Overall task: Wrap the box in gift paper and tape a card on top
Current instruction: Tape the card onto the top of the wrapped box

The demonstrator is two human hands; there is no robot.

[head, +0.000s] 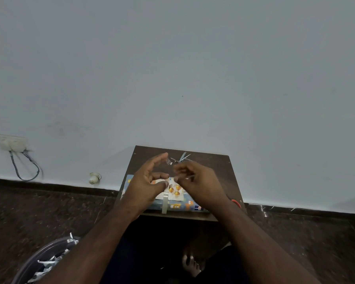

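Here, a small dark brown wooden table (217, 167) stands against a pale grey wall (172, 68). The box wrapped in blue cartoon-print gift paper (178, 206) lies flat at the table's near edge, toward its left corner. On top of the box lies a white card printed with orange round shapes (175, 191), partly hidden by both hands. A strip of clear tape (165, 201) runs down over the card's near edge and the box's near side.

The left hand (146, 187) hovers over the box's left part, fingers spread and loosely bent; a small scrap of clear tape (169, 161) sticks to the raised fingertip. The thumb lies against the card. The right hand (197, 181) is over the box's right part, fingers curled in; whether it pinches anything I cannot tell.

Thin shreds of paper (182, 157) lie near the table's far edge. A red item (235, 202) peeks out at the right edge. A round bin with paper scraps (47, 261) sits on the dark floor, lower left.
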